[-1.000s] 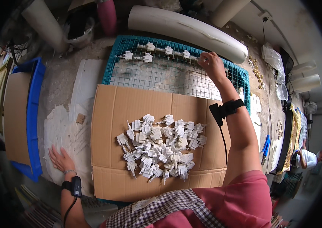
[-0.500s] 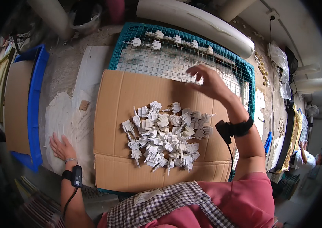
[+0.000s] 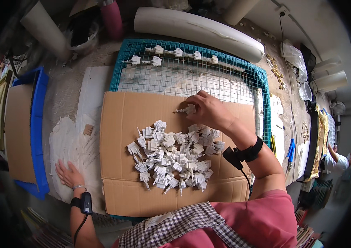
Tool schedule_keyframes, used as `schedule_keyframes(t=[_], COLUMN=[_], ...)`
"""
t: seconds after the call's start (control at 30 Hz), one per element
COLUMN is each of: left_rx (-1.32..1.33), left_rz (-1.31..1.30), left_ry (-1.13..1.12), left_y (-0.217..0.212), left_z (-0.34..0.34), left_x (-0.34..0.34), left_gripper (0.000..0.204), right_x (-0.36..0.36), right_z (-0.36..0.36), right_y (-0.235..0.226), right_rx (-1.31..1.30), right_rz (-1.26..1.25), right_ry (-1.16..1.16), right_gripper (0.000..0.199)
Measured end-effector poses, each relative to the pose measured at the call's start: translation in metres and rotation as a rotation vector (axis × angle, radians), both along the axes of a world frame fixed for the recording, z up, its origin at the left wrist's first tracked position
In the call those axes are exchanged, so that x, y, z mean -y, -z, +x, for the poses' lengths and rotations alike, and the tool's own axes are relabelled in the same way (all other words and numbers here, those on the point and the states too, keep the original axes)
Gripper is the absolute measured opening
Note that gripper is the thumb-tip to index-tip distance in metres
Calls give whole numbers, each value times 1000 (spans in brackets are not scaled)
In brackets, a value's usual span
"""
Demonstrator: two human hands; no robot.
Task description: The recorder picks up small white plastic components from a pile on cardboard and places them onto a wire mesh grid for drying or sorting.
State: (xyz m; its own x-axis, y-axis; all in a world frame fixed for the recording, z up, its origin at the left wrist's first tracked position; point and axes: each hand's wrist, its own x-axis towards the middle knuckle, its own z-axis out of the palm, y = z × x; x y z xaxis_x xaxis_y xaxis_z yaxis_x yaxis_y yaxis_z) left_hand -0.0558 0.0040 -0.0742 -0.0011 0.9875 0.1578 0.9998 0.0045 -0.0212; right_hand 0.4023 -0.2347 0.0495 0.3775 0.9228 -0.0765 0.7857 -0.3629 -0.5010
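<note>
A pile of small white moulded pieces, blocky with thin spikes, lies on a sheet of brown cardboard. Beyond the pile, over the cardboard's far part, my right hand pinches one white spiky piece between thumb and fingers. My left hand lies flat, fingers spread, on the white-smeared tabletop left of the cardboard. Several similar pieces, among them one white piece, sit in two rows on a teal wire-grid tray, which the cardboard partly covers.
A blue crate with cardboard in it stands at the left. Behind the tray lies a long white roll, with a pink bottle to its left. Blue-handled pliers lie at the right. Another person works far right.
My right hand was open over the grid; now it is nearer, closed on a white piece above the cardboard. My left hand stays flat on the table. The view has shifted slightly.
</note>
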Motion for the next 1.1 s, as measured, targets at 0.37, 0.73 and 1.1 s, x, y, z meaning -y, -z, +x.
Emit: schedule_keyframes(t=[0.37,0.73,1.1], left_rx=[5,-8,-11], left_rz=[53,74,44], left_ry=[37,46,36], left_y=[8,13,18], left_z=[-4,-19,-15], left_x=[-3,-7,-7], left_gripper=[48,48,50], right_x=[29,25,35], right_z=[134,167,141], right_y=[17,30,10], right_rx=[205,323,352], right_rz=[405,222,189], right_ry=[376,408,357], right_gripper=[24,21,43])
